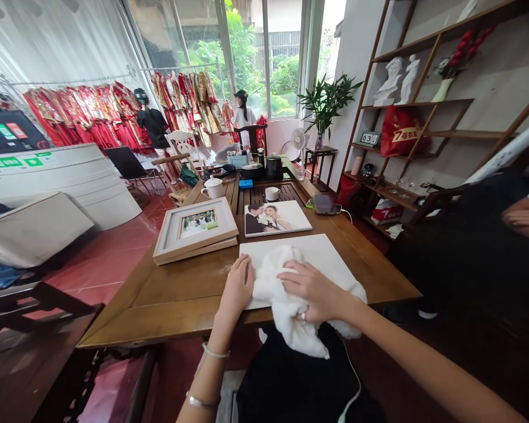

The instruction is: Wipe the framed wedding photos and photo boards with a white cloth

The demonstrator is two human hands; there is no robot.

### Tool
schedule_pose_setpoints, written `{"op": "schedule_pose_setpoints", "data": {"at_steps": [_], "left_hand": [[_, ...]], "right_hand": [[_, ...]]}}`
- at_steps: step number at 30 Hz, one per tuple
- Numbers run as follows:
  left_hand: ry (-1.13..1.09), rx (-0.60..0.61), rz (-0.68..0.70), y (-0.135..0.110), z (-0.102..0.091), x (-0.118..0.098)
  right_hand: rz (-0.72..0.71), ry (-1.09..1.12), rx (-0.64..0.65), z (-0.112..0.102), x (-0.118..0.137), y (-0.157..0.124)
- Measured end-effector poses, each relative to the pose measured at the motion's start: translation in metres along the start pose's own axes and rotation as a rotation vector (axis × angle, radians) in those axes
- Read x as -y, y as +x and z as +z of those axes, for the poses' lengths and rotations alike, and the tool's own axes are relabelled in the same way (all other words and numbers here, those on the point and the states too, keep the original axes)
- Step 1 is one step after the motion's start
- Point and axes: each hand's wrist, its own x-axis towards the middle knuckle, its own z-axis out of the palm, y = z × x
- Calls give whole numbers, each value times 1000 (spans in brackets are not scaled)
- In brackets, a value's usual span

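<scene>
Head view | right fingers [296,278] gripping cloth [267,285] beneath them | left fingers [241,269] extended, on panel [330,258] edge

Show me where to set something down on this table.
The wooden table is bare between the stacked picture frames and its near-left corner, left of the white panel; a narrower strip runs right of the panel. Crowded: the far end, around lidded mug, teacup and black pot.

Likely bridal shop | racked red garments [86,111] | couple portrait [275,220]
</scene>
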Motion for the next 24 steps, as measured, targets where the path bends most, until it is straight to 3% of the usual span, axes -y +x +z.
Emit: {"op": "schedule_pose_setpoints", "data": {"at_steps": [6, 14, 19, 24], "left_hand": [[7, 51, -25, -4, 0, -2], [-7, 27, -25, -4, 0, 3], [10, 17, -49, -3, 1, 0], [26, 10, -47, -3, 2, -2]], "right_hand": [[235, 38, -224, 7, -57, -29], [453, -93, -290, 9, -135, -13], [454, -113, -268, 6, -139, -7], [382, -114, -231, 5, -105, -32]]}}
